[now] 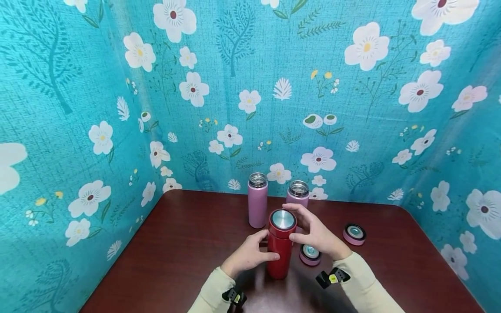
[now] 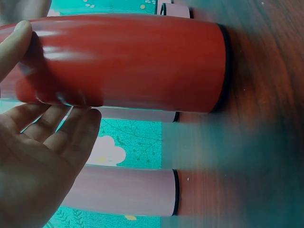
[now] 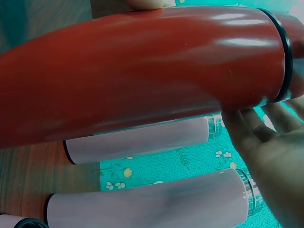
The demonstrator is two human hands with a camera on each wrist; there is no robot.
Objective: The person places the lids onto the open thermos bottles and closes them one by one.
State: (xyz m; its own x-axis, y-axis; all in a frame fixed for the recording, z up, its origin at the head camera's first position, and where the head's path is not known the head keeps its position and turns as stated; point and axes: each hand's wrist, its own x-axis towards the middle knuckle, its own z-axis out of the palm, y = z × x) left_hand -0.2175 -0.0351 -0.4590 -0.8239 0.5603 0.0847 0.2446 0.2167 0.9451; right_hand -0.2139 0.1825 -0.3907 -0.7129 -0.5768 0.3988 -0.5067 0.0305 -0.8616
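A red thermos bottle [image 1: 278, 256] with a steel-topped lid [image 1: 283, 219] stands upright between my hands, near the front middle of the table. My left hand [image 1: 246, 256] grips its body, with the thumb across the near side and the fingers behind; the left wrist view shows this thumb [image 2: 16, 45] against the red wall. My right hand [image 1: 317, 230] holds the top around the lid, thumb in front and fingers reaching round the far side. Its fingers [image 3: 242, 133] show below the black ring in the right wrist view.
Two pink bottles without lids stand behind, one on the left [image 1: 257, 204] and one [image 1: 297, 198] partly hidden by my right hand. Two pink lids lie on the dark wooden table [image 1: 188, 252], one close by the red bottle [image 1: 310, 256], another farther right [image 1: 354, 234]. Flowered blue cloth [image 1: 219, 108] encloses the table.
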